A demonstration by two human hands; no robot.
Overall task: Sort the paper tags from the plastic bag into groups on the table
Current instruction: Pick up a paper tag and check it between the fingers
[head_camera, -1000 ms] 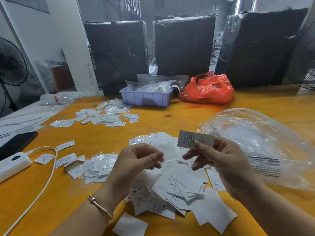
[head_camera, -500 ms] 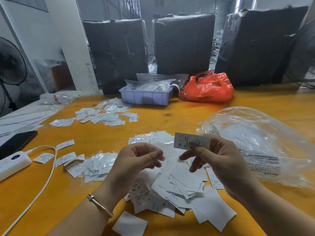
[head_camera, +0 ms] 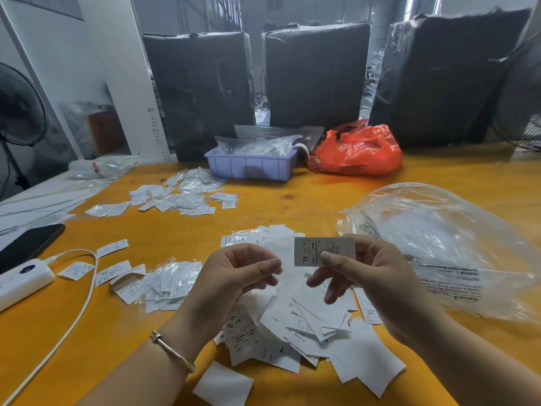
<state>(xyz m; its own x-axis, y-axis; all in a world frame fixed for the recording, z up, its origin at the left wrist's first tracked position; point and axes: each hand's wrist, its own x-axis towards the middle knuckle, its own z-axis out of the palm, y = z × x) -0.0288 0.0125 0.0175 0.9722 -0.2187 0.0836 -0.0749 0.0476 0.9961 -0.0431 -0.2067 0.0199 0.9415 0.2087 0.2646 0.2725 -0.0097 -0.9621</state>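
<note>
The orange table (head_camera: 322, 197) fills most of the view and carries everything else. Three large bundles wrapped in black plastic (head_camera: 316, 74) stand along its far edge. A big clear plastic bag (head_camera: 445, 244) lies crumpled on the right side of the table, printed warning text showing on its near face. Behind it, near the far edge, sits a red plastic bag (head_camera: 357, 150), and just left of that a lavender plastic bin (head_camera: 251, 167) holding clear packets. A loose pile of paper tags (head_camera: 307, 323) lies on the table directly under the hands, many blank side up. A second group of tags (head_camera: 178, 197), some in clear sleeves, is spread farther back on the left; a third group in clear sleeves (head_camera: 169, 281) lies left of the main pile, with a few single tags beside it. A white power bank (head_camera: 20, 278) with a white cable (head_camera: 79, 312) rests at the left edge, next to a dark phone (head_camera: 29, 243).

The right hand (head_camera: 377, 276) pinches one paper tag (head_camera: 322, 251) between thumb and fingers, holding it raised above the pile; "XL" is readable on it. The left hand (head_camera: 234, 276), a thin bracelet (head_camera: 172, 351) on its wrist, hovers just left of that tag with fingers curled and holds nothing.
</note>
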